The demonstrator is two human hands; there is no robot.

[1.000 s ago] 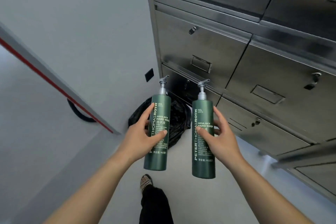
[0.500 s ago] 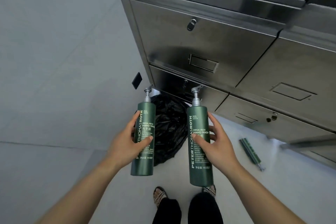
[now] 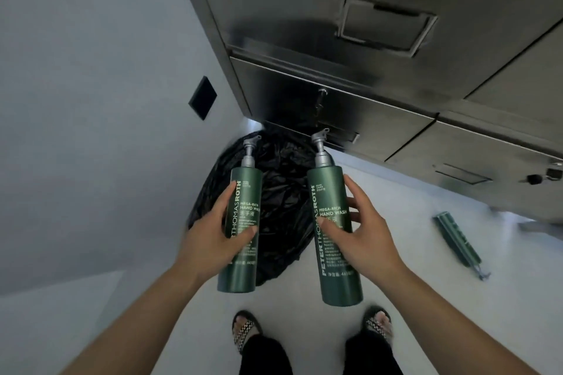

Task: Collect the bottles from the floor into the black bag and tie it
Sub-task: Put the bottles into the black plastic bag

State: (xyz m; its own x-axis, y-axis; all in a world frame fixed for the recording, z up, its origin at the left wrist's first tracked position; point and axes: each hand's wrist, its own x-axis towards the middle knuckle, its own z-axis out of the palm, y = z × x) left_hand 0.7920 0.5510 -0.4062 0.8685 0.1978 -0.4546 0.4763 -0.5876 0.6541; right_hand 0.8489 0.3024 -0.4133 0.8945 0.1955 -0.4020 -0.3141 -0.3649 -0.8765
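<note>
At the bottom of the frame two sandalled feet [image 3: 377,324] stand on a pale, smooth floor [image 3: 411,298]. Above them, at centre, the left hand [image 3: 210,240] is wrapped around one green pump bottle of hand wash [image 3: 243,222], thumb across the label and fingers behind. The right hand [image 3: 362,234] is closed the same way around a second green pump bottle [image 3: 333,222]. Both are held upright, well apart from each other, pumps pointing up the frame.

Just beyond them, in the middle of the frame, the black bag [image 3: 283,192] lies crumpled on the floor against the foot of a stainless steel cabinet [image 3: 380,76]; whether its mouth is open cannot be told. At the right edge a third green bottle [image 3: 457,240] lies on its side on the floor.

The step in hand looks like carrying these two to the bag. The next move probably calls for lowering them over it, and a hand may need freeing to open the plastic first. The third one remains to fetch, then the tying.

The cabinet's drawers fill the upper right. A plain grey wall [image 3: 91,100] with a small dark plate [image 3: 202,97] fills the upper left.
</note>
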